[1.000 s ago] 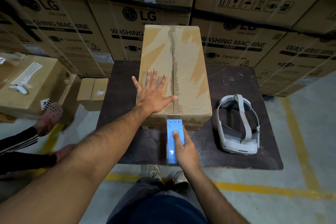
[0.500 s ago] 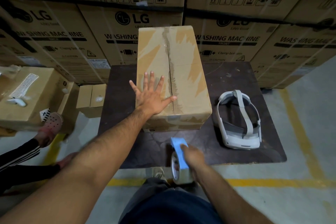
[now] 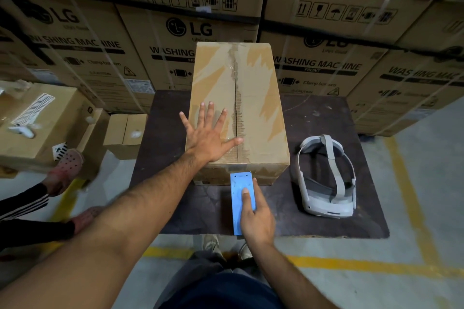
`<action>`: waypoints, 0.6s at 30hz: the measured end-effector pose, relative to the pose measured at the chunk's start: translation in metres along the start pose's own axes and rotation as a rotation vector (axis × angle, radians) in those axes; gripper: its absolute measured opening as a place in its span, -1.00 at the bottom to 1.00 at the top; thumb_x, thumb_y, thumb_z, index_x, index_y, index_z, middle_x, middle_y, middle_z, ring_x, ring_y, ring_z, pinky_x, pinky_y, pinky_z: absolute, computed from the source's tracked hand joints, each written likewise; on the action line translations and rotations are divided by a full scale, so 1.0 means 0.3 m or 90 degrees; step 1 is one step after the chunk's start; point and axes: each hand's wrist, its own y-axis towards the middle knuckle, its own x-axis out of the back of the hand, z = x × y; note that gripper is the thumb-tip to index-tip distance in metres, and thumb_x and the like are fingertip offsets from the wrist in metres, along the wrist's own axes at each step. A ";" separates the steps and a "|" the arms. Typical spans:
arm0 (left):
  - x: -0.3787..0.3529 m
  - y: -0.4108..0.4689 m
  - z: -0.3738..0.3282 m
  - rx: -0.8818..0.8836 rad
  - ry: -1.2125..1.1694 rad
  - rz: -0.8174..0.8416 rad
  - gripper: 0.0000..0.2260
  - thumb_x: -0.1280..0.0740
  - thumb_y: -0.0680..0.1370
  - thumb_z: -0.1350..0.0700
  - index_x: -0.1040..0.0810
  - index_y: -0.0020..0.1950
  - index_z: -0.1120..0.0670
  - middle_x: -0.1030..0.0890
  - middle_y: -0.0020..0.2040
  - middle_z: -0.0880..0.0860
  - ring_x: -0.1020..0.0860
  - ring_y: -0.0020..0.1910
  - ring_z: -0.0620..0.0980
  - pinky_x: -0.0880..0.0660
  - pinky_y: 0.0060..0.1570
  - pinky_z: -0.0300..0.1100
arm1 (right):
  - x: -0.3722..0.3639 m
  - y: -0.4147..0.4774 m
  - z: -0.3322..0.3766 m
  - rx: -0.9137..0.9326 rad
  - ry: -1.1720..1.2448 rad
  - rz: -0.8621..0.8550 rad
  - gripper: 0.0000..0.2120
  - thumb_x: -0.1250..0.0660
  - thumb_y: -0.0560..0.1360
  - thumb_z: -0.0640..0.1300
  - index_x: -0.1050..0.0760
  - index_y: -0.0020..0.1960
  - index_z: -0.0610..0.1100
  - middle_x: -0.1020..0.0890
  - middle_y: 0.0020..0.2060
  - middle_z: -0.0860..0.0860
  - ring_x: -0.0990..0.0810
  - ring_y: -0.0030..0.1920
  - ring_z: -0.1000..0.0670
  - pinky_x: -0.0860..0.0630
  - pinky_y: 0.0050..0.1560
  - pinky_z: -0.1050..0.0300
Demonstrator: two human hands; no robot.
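Note:
A tall brown cardboard box (image 3: 253, 98) stands on a dark board (image 3: 324, 118), its top seam running away from me with torn tape marks. My left hand (image 3: 209, 137) lies flat on the box top near the front left, fingers spread. My right hand (image 3: 256, 218) grips a light blue tape dispenser (image 3: 239, 193), index finger stretched along its top. The dispenser's front end meets the box's near face just below the top edge.
A white headset (image 3: 326, 178) lies on the board to the right of the box. Stacked washing machine cartons (image 3: 175, 40) form a wall behind. Smaller cartons (image 3: 42, 118) and another person's legs and sandals (image 3: 65, 168) are at the left. Yellow floor lines (image 3: 351, 263) run in front.
My right hand had drawn the dispenser back and tilted it up; now it is level again with its front end against the box's near face. My left hand has stayed flat on the box.

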 end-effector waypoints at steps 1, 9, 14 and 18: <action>-0.001 0.000 0.000 0.000 0.001 -0.001 -0.01 0.27 0.40 -0.67 0.28 0.69 -0.14 0.37 0.70 0.12 0.42 0.66 0.16 0.31 0.41 0.62 | 0.001 -0.004 0.006 0.013 0.009 -0.005 -0.52 -0.15 0.67 0.31 -0.32 0.58 0.33 -0.64 0.39 0.08 -0.57 0.39 -0.17 -0.39 0.50 -0.22; 0.000 -0.001 0.000 -0.004 0.004 -0.001 -0.02 0.25 0.42 -0.67 0.27 0.69 -0.14 0.36 0.70 0.12 0.40 0.66 0.17 0.31 0.42 0.63 | -0.001 -0.005 0.026 0.041 0.068 -0.025 -0.51 -0.16 0.67 0.30 -0.36 0.58 0.27 -0.64 0.37 0.12 -0.58 0.39 -0.09 -0.42 0.50 -0.17; 0.002 -0.003 0.001 -0.008 0.006 0.000 -0.03 0.25 0.43 -0.66 0.28 0.69 -0.14 0.36 0.70 0.12 0.40 0.66 0.18 0.32 0.42 0.63 | -0.001 -0.007 0.029 0.045 0.046 -0.026 -0.53 -0.13 0.68 0.30 -0.28 0.59 0.36 -0.65 0.37 0.08 -0.56 0.42 -0.13 -0.26 0.59 -0.30; -0.002 -0.001 0.002 -0.008 0.008 -0.002 -0.03 0.25 0.43 -0.66 0.28 0.69 -0.14 0.35 0.70 0.12 0.40 0.66 0.18 0.32 0.42 0.63 | 0.015 -0.024 0.055 0.063 -0.009 -0.014 -0.53 -0.09 0.72 0.23 -0.19 0.62 0.36 -0.67 0.34 0.04 -0.52 0.46 -0.09 0.10 0.70 -0.23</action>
